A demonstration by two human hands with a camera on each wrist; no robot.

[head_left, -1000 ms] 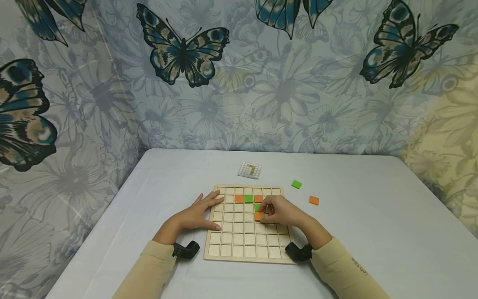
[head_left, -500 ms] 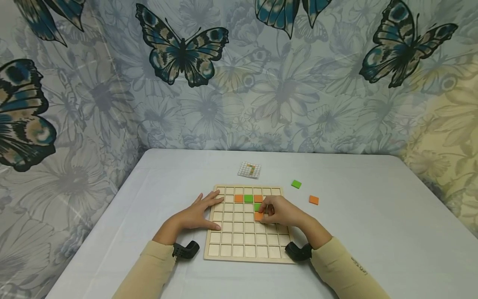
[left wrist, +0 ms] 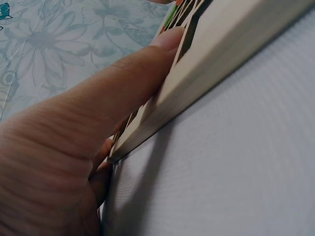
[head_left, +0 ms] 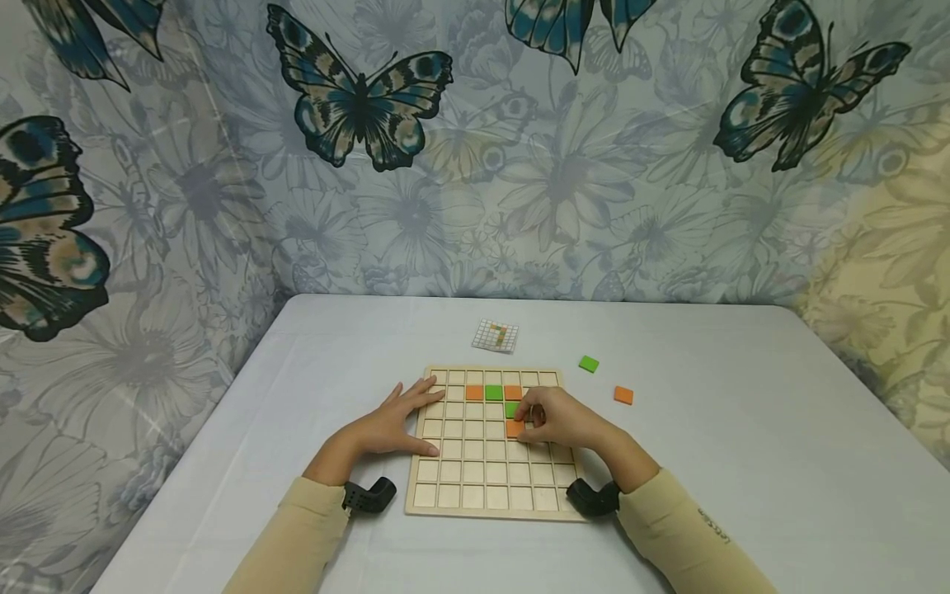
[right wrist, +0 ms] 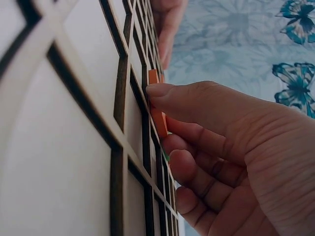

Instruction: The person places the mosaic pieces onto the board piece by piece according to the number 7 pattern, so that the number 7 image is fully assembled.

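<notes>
A wooden grid board lies on the white table. My left hand rests on its left edge with fingers spread. In the left wrist view, the thumb lies straight across the board's wooden rim. Over the right part of the board, my right hand pinches an orange square tile between thumb and forefinger. The right wrist view shows this tile standing slightly above the grid lines, its other fingers curled below. Just behind it sits a green tile, partly covered by the fingers.
A row on the board holds an orange tile, a green tile and another orange tile. Behind the board lies a small pattern card. To the right are a loose green tile and a loose orange tile.
</notes>
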